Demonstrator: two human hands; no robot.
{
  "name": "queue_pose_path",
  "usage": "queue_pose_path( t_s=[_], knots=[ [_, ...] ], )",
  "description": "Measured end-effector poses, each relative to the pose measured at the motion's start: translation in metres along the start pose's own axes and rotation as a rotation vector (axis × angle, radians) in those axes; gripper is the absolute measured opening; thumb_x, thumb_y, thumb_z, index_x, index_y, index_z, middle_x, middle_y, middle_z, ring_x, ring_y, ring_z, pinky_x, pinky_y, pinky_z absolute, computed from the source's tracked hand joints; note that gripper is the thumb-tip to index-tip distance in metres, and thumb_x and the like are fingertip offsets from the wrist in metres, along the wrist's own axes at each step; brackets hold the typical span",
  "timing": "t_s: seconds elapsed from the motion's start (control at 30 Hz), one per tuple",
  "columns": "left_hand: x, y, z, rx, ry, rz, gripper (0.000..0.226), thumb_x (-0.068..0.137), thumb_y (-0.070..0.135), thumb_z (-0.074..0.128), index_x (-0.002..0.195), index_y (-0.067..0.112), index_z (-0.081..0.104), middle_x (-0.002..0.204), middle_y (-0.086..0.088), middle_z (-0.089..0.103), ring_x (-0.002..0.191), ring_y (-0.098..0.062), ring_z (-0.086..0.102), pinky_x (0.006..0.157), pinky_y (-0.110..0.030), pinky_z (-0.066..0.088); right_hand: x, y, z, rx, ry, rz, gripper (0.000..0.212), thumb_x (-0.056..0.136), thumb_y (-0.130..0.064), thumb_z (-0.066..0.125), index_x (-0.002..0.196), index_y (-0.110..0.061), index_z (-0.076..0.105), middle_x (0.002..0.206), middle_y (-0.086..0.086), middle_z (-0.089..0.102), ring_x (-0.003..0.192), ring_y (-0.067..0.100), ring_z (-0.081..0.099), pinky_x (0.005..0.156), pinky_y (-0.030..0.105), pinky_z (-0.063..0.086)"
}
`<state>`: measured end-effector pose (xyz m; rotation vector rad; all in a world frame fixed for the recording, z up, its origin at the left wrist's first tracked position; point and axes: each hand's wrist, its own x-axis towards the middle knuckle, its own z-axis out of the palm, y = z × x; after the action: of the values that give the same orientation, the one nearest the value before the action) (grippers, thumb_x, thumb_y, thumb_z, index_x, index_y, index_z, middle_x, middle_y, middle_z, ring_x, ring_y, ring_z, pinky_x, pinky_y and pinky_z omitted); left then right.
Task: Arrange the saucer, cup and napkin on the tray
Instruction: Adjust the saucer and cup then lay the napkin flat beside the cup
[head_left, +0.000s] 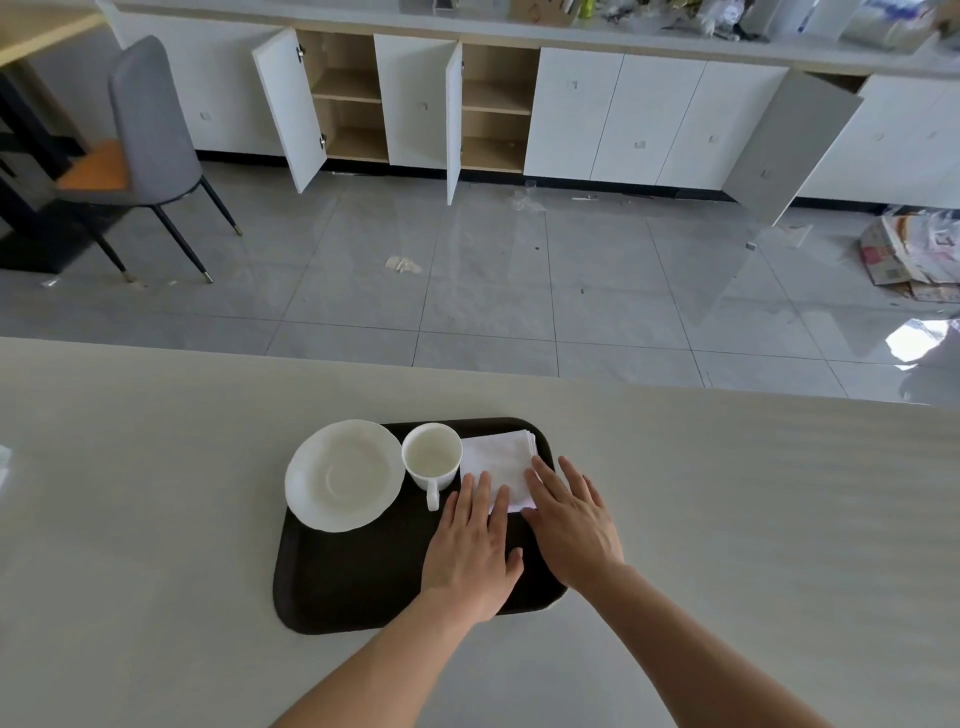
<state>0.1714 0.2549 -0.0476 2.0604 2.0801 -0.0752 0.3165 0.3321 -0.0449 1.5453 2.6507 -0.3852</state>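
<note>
A dark brown tray (358, 577) lies on the pale table. A white saucer (344, 475) sits at its far left corner, slightly over the rim. A white cup (432, 456) stands upright beside it, handle toward me. A folded white napkin (501, 457) lies flat at the tray's far right. My left hand (475, 545) rests flat, fingers spread, fingertips on the napkin's near edge. My right hand (569, 517) lies flat too, fingers on the napkin's right side. Neither hand grips anything.
The pale table (727, 493) stretches wide on both sides of the tray. Beyond its far edge is grey tiled floor, a grey chair (148, 130) at the left, and white cabinets (613, 114) with some doors swung open.
</note>
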Motion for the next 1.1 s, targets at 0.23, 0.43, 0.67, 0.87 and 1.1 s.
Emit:
queue_pose_path(
  t_s=[0.23,0.43,0.67,0.87,1.1],
  knots=[
    [-0.025,0.003,-0.028,0.005,0.079,0.062,0.072,0.098,0.044,0.031,0.154,0.01,0.002,0.164,-0.019,-0.003,0.151,-0.032,-0.006,0.123,-0.043,0.004,-0.009,-0.015,-0.027,0.075,0.108,0.036,0.047,0.097,-0.038,0.048,0.142,-0.022,0.047,0.155,-0.003,0.043,0.148,0.024,0.027,0.118,0.038,0.024],
    [-0.052,-0.007,-0.058,-0.002,0.249,0.038,0.071,0.096,0.043,0.034,0.154,0.008,0.014,0.163,-0.019,0.01,0.151,-0.032,0.004,0.122,-0.044,0.013,-0.025,-0.034,-0.054,0.098,0.209,0.009,0.047,0.092,-0.034,0.058,0.136,-0.02,0.054,0.143,-0.004,0.056,0.136,0.021,0.042,0.108,0.038,0.037],
    [-0.068,-0.039,-0.099,0.039,0.358,-0.051,0.07,0.095,0.043,0.039,0.152,0.008,0.018,0.161,-0.021,0.017,0.15,-0.037,0.011,0.121,-0.049,0.017,-0.034,-0.064,-0.088,0.067,0.25,-0.043,0.053,0.096,-0.038,0.052,0.146,-0.023,0.044,0.15,-0.006,0.048,0.14,0.02,0.037,0.109,0.037,0.036],
    [-0.077,-0.067,-0.129,0.054,0.381,-0.135,0.076,0.096,0.05,0.033,0.154,0.007,0.01,0.162,-0.023,0.007,0.15,-0.039,0.001,0.122,-0.051,0.009,-0.035,-0.094,-0.124,0.035,0.297,-0.116,0.052,0.098,-0.041,0.05,0.147,-0.024,0.042,0.152,-0.005,0.047,0.141,0.02,0.035,0.11,0.039,0.035],
    [-0.087,-0.097,-0.199,0.075,0.529,-0.183,0.079,0.095,0.057,0.027,0.154,0.011,0.003,0.163,-0.021,0.002,0.15,-0.039,-0.002,0.122,-0.05,0.009,-0.027,-0.136,-0.194,0.021,0.412,-0.189,0.055,0.097,-0.044,0.051,0.147,-0.025,0.04,0.148,-0.004,0.05,0.138,0.022,0.039,0.106,0.043,0.04]
  ],
)
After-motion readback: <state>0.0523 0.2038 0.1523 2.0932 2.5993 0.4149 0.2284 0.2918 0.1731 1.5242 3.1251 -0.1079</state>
